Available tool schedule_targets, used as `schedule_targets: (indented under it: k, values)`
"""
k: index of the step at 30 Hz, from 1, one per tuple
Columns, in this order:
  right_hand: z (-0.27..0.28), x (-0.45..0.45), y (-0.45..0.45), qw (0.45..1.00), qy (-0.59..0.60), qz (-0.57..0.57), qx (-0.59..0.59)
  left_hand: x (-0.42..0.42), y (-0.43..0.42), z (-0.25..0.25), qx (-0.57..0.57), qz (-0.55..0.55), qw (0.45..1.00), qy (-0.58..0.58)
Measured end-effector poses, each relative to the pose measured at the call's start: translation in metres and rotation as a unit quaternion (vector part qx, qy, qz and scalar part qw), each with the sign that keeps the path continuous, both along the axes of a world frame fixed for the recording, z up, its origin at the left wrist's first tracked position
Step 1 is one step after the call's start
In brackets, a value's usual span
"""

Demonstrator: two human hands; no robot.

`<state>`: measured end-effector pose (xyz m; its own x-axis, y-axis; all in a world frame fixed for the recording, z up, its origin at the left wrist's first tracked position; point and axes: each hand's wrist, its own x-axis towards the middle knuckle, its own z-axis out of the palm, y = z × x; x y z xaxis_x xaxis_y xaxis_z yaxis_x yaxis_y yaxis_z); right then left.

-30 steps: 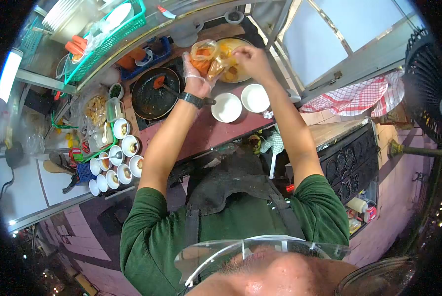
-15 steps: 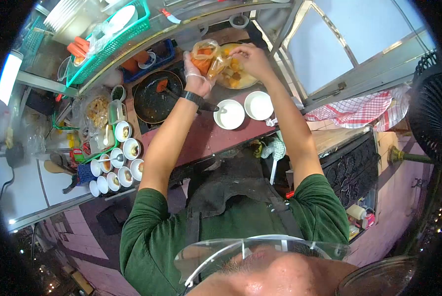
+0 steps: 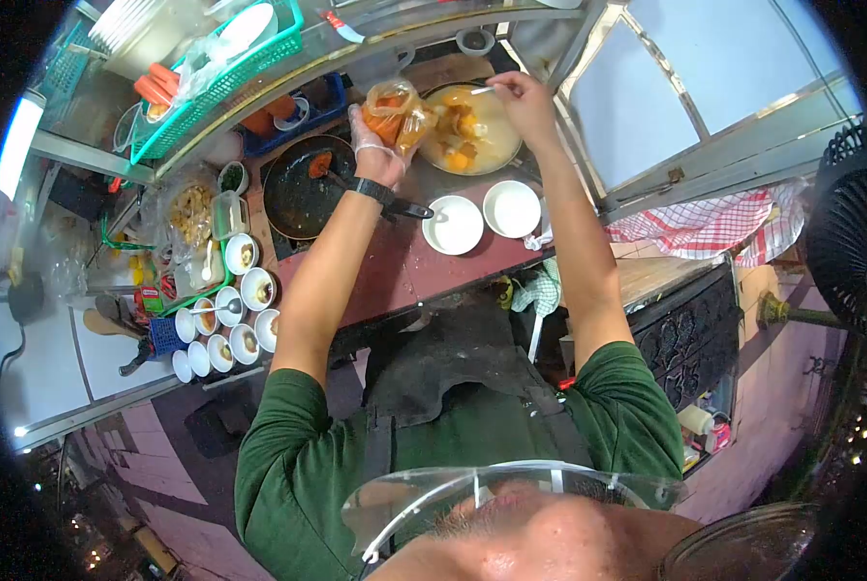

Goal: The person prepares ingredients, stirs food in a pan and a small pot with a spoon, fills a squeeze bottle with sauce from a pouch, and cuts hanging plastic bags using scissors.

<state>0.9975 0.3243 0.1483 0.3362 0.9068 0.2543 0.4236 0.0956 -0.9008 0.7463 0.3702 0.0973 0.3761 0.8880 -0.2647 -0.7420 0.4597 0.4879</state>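
Note:
My left hand (image 3: 375,153), in a clear glove with a dark watch at the wrist, grips a plastic bag (image 3: 388,114) of orange contents. It is at the left rim of a round pan (image 3: 492,136) of pale yellow liquid with orange pieces and a darker brown patch. Over the pan's far right side, my right hand (image 3: 527,102) pinches a thin white utensil, possibly a spoon (image 3: 482,91); its far end is too small to make out. Two white bowls, one (image 3: 452,226) left of the other (image 3: 512,209), stand in front of the pan.
A dark frying pan (image 3: 293,198) with a reddish-orange utensil is at left, its handle pointing toward the bowls. Several small white cups (image 3: 257,289) line the left counter. A green basket (image 3: 216,92) sits on the upper shelf. A checked cloth (image 3: 690,221) hangs at right.
My right hand has moved right and away from the bag, and the white utensil now shows in its fingers. A brown patch has appeared in the liquid. My left hand shifted slightly left.

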Motion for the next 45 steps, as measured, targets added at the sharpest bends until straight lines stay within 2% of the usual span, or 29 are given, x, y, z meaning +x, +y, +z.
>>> schedule_targets:
  k: [1,3,4,7,8,9,11,12,13,15,17,19,21,23,24,27,28,29,31,32,33,35,37,39,40,43,45]
  values:
    - [0.005,-0.010,-0.005,1.000,0.000,0.001,-0.001,0.003,-0.001,0.001,-0.010,-0.012,1.000,-0.010]
    - [0.012,-0.027,-0.009,0.987,-0.120,0.077,0.079,0.010,-0.004,0.006,-0.019,-0.022,0.999,-0.021]
    - [0.016,-0.034,-0.012,0.987,-0.123,0.101,0.030,0.013,-0.006,0.009,-0.003,-0.042,0.998,-0.041]
    - [0.006,-0.037,-0.012,0.983,-0.173,0.048,0.033,0.019,-0.012,0.018,0.020,-0.056,0.996,-0.060]
    - [0.005,-0.034,-0.010,0.992,-0.089,0.014,0.084,0.018,-0.012,0.020,0.017,-0.051,0.997,-0.050]
    - [0.002,-0.028,-0.005,0.987,-0.081,-0.033,0.131,0.017,-0.013,0.020,0.013,-0.045,0.998,-0.038]
    - [0.038,-0.033,-0.022,0.990,-0.038,-0.065,0.117,0.017,-0.011,0.014,0.011,-0.023,0.999,-0.033]
    - [0.045,-0.038,-0.024,0.980,-0.086,-0.048,0.170,0.018,-0.009,0.009,0.026,-0.028,0.999,-0.032]
    - [0.046,-0.043,-0.024,0.980,-0.086,-0.050,0.170,0.020,-0.011,0.011,0.040,-0.035,0.998,-0.032]
    - [0.048,-0.053,-0.021,0.931,-0.264,0.025,0.250,0.025,-0.016,0.014,0.027,-0.047,0.998,-0.015]
    - [0.034,-0.058,-0.015,0.929,-0.273,0.031,0.247,0.031,-0.023,0.020,0.016,-0.058,0.998,0.001]
    - [0.025,-0.062,-0.012,0.958,-0.200,0.054,0.199,0.035,-0.026,0.020,0.025,-0.070,0.997,-0.014]
    - [0.020,-0.062,-0.011,0.967,-0.185,0.011,0.177,0.036,-0.022,0.018,0.027,-0.070,0.997,-0.017]
    - [0.011,-0.054,-0.006,0.995,-0.016,-0.038,0.093,0.037,-0.021,0.017,0.032,-0.046,0.998,-0.026]
    - [0.000,-0.047,0.001,0.995,0.034,-0.023,0.094,0.036,-0.021,0.016,0.032,-0.047,0.998,-0.027]
    - [-0.008,-0.025,0.007,0.993,0.055,-0.052,0.090,0.029,-0.014,0.008,0.006,-0.022,0.999,-0.041]
    - [0.001,-0.018,0.005,0.984,-0.078,-0.117,0.106,0.028,-0.010,0.004,0.007,0.004,0.999,-0.037]
    - [0.006,-0.018,0.003,0.985,-0.079,-0.116,0.105,0.026,-0.008,-0.001,0.006,0.031,0.999,-0.034]
    - [0.020,-0.019,-0.004,0.969,-0.155,-0.078,0.175,0.026,-0.007,-0.006,0.017,0.033,0.999,-0.031]
    - [0.025,-0.026,-0.005,0.969,-0.161,-0.027,0.186,0.028,-0.009,-0.004,0.029,0.017,0.999,-0.024]
    - [0.026,-0.035,-0.007,0.969,-0.161,-0.029,0.183,0.031,-0.011,-0.001,0.041,0.001,0.999,-0.018]
    - [0.029,-0.051,-0.007,0.949,-0.241,0.066,0.195,0.037,-0.019,0.008,0.030,-0.022,0.999,-0.003]
    - [0.019,-0.056,-0.007,0.963,-0.201,0.089,0.156,0.039,-0.024,0.014,0.022,-0.042,0.999,0.011]
    - [0.009,-0.059,-0.004,0.999,0.011,0.020,0.036,0.037,-0.026,0.016,0.020,-0.054,0.998,0.002]
    - [0.009,-0.058,-0.005,0.999,0.010,0.023,0.036,0.034,-0.029,0.022,0.009,-0.050,0.999,0.015]
    - [0.007,-0.042,-0.015,0.989,0.143,-0.016,0.018,0.022,-0.029,0.018,0.002,-0.030,0.999,-0.015]
    - [0.015,-0.025,-0.035,0.991,-0.050,-0.087,0.083,0.010,-0.029,0.016,0.023,-0.003,0.999,-0.039]
